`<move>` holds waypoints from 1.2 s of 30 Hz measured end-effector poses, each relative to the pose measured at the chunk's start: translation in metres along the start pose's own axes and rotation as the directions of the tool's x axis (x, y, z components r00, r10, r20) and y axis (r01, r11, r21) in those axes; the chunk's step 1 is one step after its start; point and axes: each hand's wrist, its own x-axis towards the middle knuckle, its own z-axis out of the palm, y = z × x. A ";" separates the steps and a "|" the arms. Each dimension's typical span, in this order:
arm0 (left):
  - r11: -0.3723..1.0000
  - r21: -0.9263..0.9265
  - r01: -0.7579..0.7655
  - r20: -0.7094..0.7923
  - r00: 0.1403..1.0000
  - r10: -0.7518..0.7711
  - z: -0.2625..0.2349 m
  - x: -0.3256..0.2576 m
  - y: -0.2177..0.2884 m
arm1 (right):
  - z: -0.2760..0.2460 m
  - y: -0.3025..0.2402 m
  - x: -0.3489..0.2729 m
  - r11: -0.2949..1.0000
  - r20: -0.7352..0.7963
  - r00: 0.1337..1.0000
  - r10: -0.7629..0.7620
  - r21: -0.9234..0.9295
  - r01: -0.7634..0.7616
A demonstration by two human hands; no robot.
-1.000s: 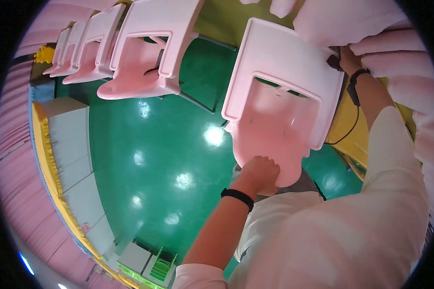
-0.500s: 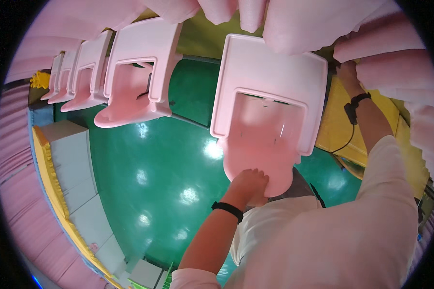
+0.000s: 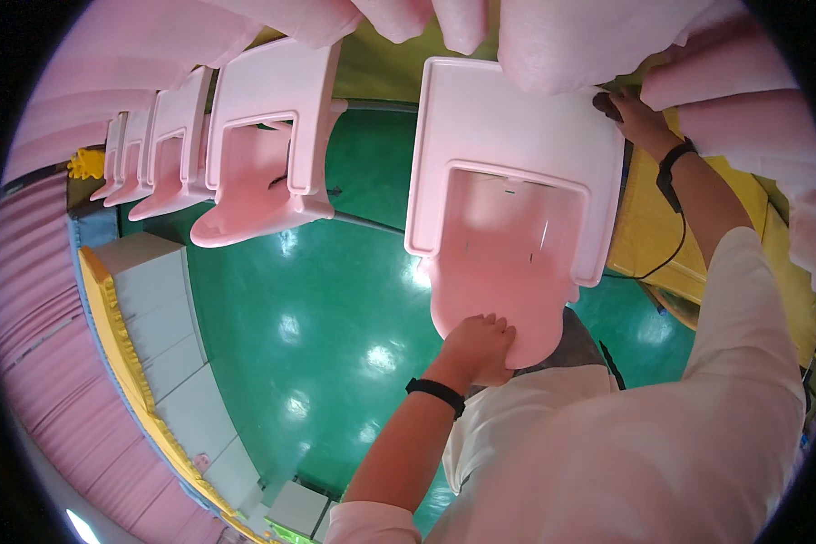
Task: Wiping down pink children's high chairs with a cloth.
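While holding the near left edge of a pink chair (image 3: 499, 245) in the left hand (image 3: 480, 351) — with fingers together, closed over the seat (image 3: 480, 288) — clasps a dark object (image 3: 607, 106), too small to identify, in the bent fingers of the right hand (image 3: 642, 120) at the far right corner of the tray (image 3: 517, 122). Has the chair directly in front, with tray far and seat near, more pink chairs (image 3: 276, 86) lined up to the left and a yellow table (image 3: 648, 218) to the right.
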 end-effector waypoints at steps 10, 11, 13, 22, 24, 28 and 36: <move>0.998 -0.070 0.007 -0.046 0.999 -0.010 -0.003 -0.002 0.002 | 0.007 -0.039 0.022 0.947 -0.139 0.961 0.238 -0.189 -0.261; 0.998 -0.062 0.021 0.016 1.000 -0.020 -0.005 -0.002 0.003 | 0.011 -0.036 0.025 0.950 -0.122 0.973 0.197 -0.223 -0.221; 0.997 -0.058 0.051 0.076 0.996 -0.046 -0.005 -0.002 0.000 | 0.011 -0.057 0.041 0.973 -0.128 0.979 0.159 -0.149 -0.178; 0.994 -0.109 0.028 0.019 0.999 -0.026 -0.007 -0.003 0.002 | -0.016 -0.170 0.118 0.960 -0.345 0.932 -0.109 0.205 0.188; 0.985 -0.170 0.000 0.074 0.997 0.013 -0.011 0.004 0.002 | 0.019 -0.172 0.151 0.988 -0.610 0.778 -0.150 -0.074 0.132; 0.986 -0.166 0.025 0.111 0.994 -0.006 -0.010 -0.002 -0.001 | -0.025 -0.246 0.170 0.979 -0.200 0.976 -0.084 0.167 0.118; 0.994 -0.112 -0.001 0.165 0.986 0.020 -0.012 0.001 -0.001 | -0.040 -0.304 0.204 0.988 -0.240 0.962 -0.131 0.052 0.147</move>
